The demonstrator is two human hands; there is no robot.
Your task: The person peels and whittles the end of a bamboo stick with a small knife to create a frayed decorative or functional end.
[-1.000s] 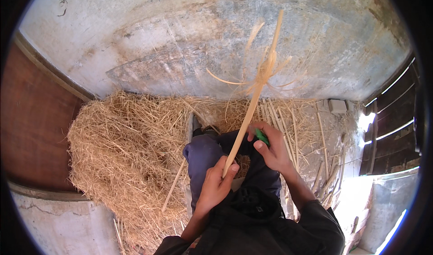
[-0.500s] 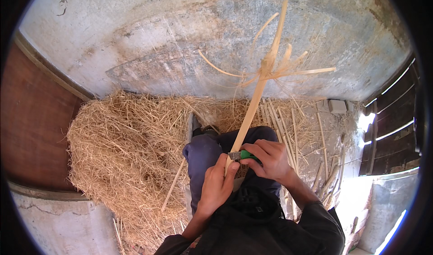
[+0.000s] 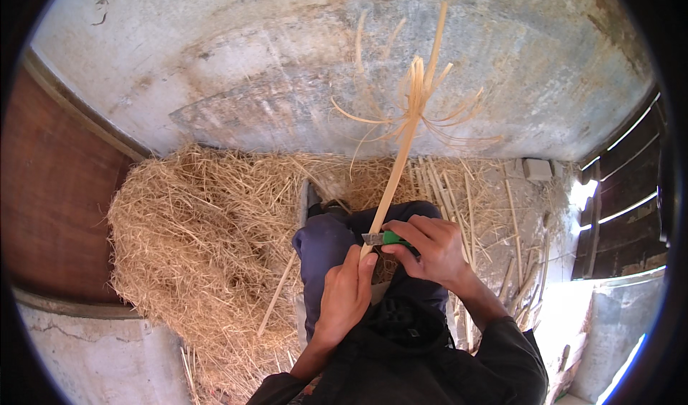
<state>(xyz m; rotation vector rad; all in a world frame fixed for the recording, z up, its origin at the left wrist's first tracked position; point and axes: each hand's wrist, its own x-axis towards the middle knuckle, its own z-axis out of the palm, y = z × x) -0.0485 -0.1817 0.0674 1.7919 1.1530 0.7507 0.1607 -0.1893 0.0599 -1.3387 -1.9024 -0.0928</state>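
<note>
A long pale bamboo strip (image 3: 393, 178) slants up and away from my lap, with thin curled shavings (image 3: 414, 90) fanning out from its upper part. My left hand (image 3: 347, 290) is closed around its near end, thumb and forefinger along the strip. In my right hand (image 3: 434, 247) is a green-handled utility knife (image 3: 391, 238), gripped by the handle. Its short metal blade lies across the strip, just beyond my left fingertips. I cannot tell how deep the edge sits in the bamboo.
A big heap of straw-like shavings (image 3: 193, 240) covers the floor at the left. Bamboo sticks (image 3: 514, 222) lie to the right. A stained wall (image 3: 272, 61) rises ahead, with a grey block (image 3: 537, 169) at its foot. Brown door panel (image 3: 64, 197) at far left; dark slatted boards (image 3: 620, 211) at right.
The strip's far end has swung slightly left, and its curled shavings have shifted and blurred with the motion. The knife blade has moved slightly up along the strip from my left fingers.
</note>
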